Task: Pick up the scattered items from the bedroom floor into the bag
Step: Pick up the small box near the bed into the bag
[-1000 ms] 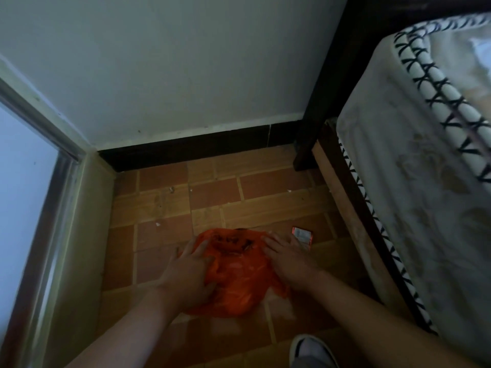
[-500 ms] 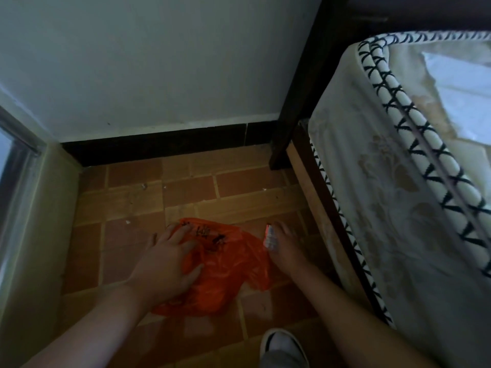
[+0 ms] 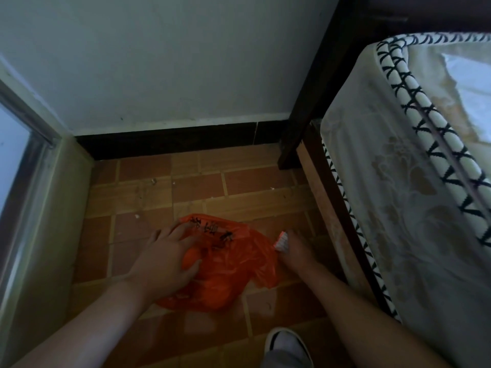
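An orange plastic bag [image 3: 228, 264] with black print lies crumpled on the tiled floor. My left hand [image 3: 167, 258] rests on the bag's left side, its fingers curled into the plastic and gripping it. My right hand [image 3: 296, 251] is just right of the bag and pinches a small white and red packet [image 3: 281, 240], held on edge beside the bag's right rim. What is inside the bag is hidden.
A bed [image 3: 398, 195] with a patterned cover and dark frame post [image 3: 305, 107] fills the right side. A wall with a dark skirting [image 3: 180, 139] closes the far side, a door frame [image 3: 34, 208] the left. Small crumbs [image 3: 137, 216] dot the tiles. My shoe [image 3: 288, 346] stands at the bottom.
The packet lay flat on the floor right of the bag; my right hand has picked it up and holds it by the bag. My left hand has stayed on the bag.
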A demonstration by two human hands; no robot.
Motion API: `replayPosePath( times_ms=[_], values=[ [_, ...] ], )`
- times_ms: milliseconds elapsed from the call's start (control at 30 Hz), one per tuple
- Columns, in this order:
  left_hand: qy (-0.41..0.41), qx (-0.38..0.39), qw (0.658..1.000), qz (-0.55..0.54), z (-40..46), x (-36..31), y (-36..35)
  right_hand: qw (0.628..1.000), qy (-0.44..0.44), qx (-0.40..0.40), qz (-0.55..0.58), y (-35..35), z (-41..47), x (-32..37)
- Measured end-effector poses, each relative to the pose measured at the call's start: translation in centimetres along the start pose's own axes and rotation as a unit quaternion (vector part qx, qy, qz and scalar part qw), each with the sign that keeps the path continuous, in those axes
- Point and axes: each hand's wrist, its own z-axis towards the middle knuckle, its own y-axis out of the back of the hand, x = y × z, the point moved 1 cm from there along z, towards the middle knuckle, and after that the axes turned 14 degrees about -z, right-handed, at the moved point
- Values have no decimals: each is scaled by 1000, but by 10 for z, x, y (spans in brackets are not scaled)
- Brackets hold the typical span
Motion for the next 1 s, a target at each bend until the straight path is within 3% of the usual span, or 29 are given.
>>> replayPosePath(
  times_ms=[200,367,533,733,1000],
  values=[
    [6,-9,1000,-1,-3,3,2,994,8,-80,78,22,-13,13],
    [9,16,1000,21,-2,-1,1,981,71,-147,103,73,-38,54],
    [30,66,993,88,0,-4,-4,968,175,-143,106,91,-70,90],
    [69,61,986,140,-6,2,-2,956,277,-100,-8,58,-90,122],
    [71,23,989,126,-15,10,5,942,315,-84,-79,41,-85,140]
  ],
)
